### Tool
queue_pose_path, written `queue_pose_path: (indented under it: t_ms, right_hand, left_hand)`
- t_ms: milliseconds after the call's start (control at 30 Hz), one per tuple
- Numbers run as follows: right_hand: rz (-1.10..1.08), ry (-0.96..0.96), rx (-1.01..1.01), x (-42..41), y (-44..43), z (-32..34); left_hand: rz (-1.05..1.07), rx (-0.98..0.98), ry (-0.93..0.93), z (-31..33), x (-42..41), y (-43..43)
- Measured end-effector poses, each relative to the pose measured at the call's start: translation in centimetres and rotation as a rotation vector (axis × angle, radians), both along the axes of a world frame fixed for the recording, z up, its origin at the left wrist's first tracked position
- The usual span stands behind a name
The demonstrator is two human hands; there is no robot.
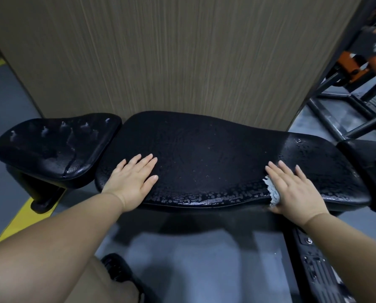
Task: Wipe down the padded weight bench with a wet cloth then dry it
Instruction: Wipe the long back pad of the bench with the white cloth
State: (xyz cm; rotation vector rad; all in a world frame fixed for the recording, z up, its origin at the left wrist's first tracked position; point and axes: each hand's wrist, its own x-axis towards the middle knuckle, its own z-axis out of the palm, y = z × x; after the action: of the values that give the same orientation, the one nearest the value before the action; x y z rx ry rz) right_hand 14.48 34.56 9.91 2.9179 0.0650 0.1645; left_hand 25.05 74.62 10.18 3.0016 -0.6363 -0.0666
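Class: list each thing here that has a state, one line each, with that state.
long pad: wet, water beaded along near edge and right end.
seat pad: wet, droplets on top.
cloth: pinned against the long pad's near edge.
left hand: flat on the long pad, fingers straight.
right hand: flat, pressing the cloth.
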Motion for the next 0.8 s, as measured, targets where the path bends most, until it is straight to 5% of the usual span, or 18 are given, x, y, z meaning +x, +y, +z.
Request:
queue_pose_path:
  t_ms: [400, 600, 800]
  right_hand:
    - [0.363, -0.069, -0.010, 1.5, 7.2, -0.8]
    - [0.329, -0.046, 0.001, 1.6, 5.3, -1.3]
    - [0.027, -0.036, -0.005, -0.7, -3.6, -0.8]
  left_hand:
    - [0.022, 0.000, 0.039, 0.3, -0.1, -0.4]
    - [-0.004, 0.039, 0.117, 1.6, 0.2, -2.7]
    - [-0.179, -0.041, 0.160, 2.4, 0.6, -11.5]
